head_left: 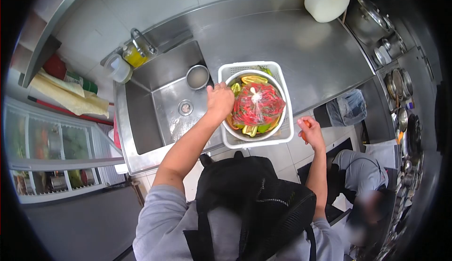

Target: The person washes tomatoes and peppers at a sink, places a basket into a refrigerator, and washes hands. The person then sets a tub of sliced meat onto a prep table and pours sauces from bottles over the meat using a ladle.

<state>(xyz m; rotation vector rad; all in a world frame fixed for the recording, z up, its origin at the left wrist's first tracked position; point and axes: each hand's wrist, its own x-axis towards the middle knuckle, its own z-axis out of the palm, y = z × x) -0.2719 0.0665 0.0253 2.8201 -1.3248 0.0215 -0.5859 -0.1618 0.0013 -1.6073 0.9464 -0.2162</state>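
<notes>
Your right grip (pixel 311 134) clasps a half-hidden orange item (pixel 307 124); your left grip (pixel 220 101), hold unclear, has the bowl (pixel 254 139) immediately right.

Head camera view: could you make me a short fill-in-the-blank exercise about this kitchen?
The contents of the plastic bag look mostly ____.
The large metal bowl stands in a ____ basket.
The hand nearer the bowl is the person's ____ one.
A small metal container is in the ____.
Missing words: red; white; left; sink.
</notes>
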